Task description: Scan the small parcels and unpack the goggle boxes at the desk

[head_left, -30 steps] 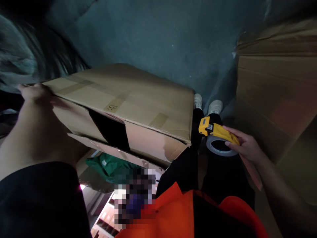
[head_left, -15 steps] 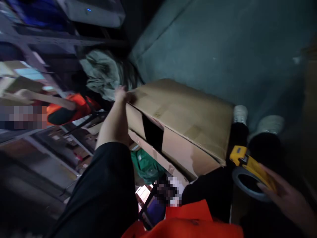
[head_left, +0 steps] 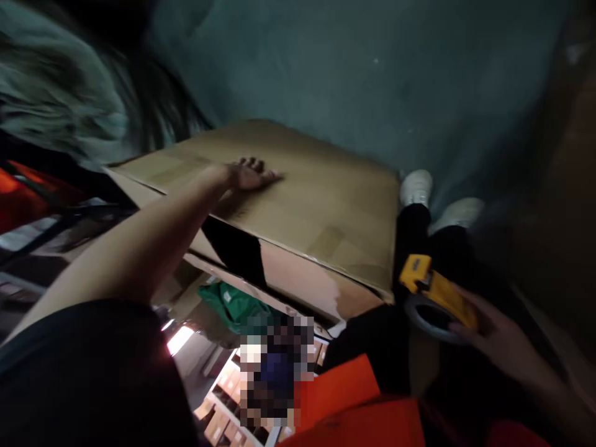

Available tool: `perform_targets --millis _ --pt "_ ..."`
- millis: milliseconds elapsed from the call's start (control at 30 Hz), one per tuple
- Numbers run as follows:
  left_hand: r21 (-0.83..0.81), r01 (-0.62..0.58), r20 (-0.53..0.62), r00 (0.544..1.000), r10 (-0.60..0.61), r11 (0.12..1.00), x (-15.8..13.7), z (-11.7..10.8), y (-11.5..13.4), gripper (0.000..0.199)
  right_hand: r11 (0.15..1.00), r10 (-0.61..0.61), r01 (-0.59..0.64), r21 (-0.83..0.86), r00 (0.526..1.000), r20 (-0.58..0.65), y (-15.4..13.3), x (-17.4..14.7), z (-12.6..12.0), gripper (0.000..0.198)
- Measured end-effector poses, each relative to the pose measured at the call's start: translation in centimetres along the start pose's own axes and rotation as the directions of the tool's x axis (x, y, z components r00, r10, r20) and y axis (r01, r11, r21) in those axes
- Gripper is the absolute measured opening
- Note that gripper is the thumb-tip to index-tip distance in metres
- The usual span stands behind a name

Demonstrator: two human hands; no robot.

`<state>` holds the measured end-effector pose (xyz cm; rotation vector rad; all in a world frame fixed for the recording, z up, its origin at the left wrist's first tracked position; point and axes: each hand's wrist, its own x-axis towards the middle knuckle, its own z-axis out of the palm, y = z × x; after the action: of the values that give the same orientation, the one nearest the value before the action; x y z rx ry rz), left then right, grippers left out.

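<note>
A large cardboard box (head_left: 298, 192) lies before me, its side flaps (head_left: 302, 273) parted by a dark gap. My left hand (head_left: 251, 174) rests on the broad brown panel of the box, fingers slightly curled and apart, holding nothing. Down at the right, my right hand (head_left: 488, 332) is wrapped around a yellow tape dispenser (head_left: 442, 292). A wide roll of tape (head_left: 414, 316) sits in the dispenser. The dispenser is apart from the box, near its lower right corner.
A pale, crumpled sack (head_left: 60, 87) stands at the upper left. Beyond the box spreads the grey-green floor (head_left: 326, 68). My white shoes (head_left: 416, 186) are close to the box's right edge. A green bag (head_left: 233, 307) and shelves of cartons (head_left: 223, 397) show below.
My left hand has moved from the box's far left corner inward onto its broad panel. My right hand still holds the tape dispenser. The view has shifted nearer the box.
</note>
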<state>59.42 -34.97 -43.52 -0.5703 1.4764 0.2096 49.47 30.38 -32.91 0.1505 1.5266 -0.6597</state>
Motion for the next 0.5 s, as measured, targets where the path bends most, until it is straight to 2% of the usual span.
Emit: perform_targets --millis 33,67,100,133,200,233,300,367,433,500 --pt "0.01 -0.073 0.065 0.995 0.072 0.997 -3.1 1.2 3.7 0.122 0.999 0.013 -0.013 0.035 1.0 0.011 -0.2 0.2 0.4 0.069" --pt "0.017 -0.206 0.124 0.971 0.202 0.978 -6.7 2.6 7.4 0.121 0.998 0.007 -0.008 0.065 1.0 0.025 -0.1 0.5 0.8 0.071" --pt "-0.001 -0.346 0.183 0.922 0.341 0.938 -10.5 4.1 10.9 0.119 0.996 -0.008 0.004 0.093 0.999 0.041 0.1 0.8 1.2 0.074" --pt "-0.038 -0.481 0.166 0.861 0.48 0.876 -14.3 5.8 14.0 0.113 0.993 -0.025 0.019 0.121 0.999 0.046 0.5 1.1 1.6 0.076" --pt "-0.04 -0.642 -0.078 0.766 0.638 0.766 -20.5 10.0 19.1 0.099 0.981 -0.062 0.051 0.189 0.997 0.054 1.6 1.7 2.6 0.08" --pt "-0.022 -0.648 -0.222 0.746 0.628 0.762 -22.5 12.2 21.0 0.088 0.971 -0.086 0.071 0.23 0.995 0.055 2.2 1.9 3.1 0.082" --pt "0.007 -0.61 -0.483 0.692 0.537 0.792 -24.1 16.5 23.4 0.069 0.943 -0.143 0.122 0.31 0.989 0.047 3.4 2.2 4.3 0.083" --pt "0.013 -0.556 -0.664 0.617 0.423 0.831 -23.3 19.7 24.4 0.044 0.914 -0.208 0.194 0.357 0.978 0.002 4.5 2.6 5.6 0.081" --pt "0.029 -0.54 -0.755 0.539 0.372 0.841 -21.5 21.4 24.8 0.025 0.888 -0.265 0.275 0.369 0.961 -0.08 5.4 2.9 6.9 0.078" --pt "0.055 -0.543 -0.8 0.478 0.363 0.838 -19.8 22.0 25.0 0.015 0.86 -0.316 0.356 0.366 0.934 -0.167 6.2 3.3 8.3 0.078"
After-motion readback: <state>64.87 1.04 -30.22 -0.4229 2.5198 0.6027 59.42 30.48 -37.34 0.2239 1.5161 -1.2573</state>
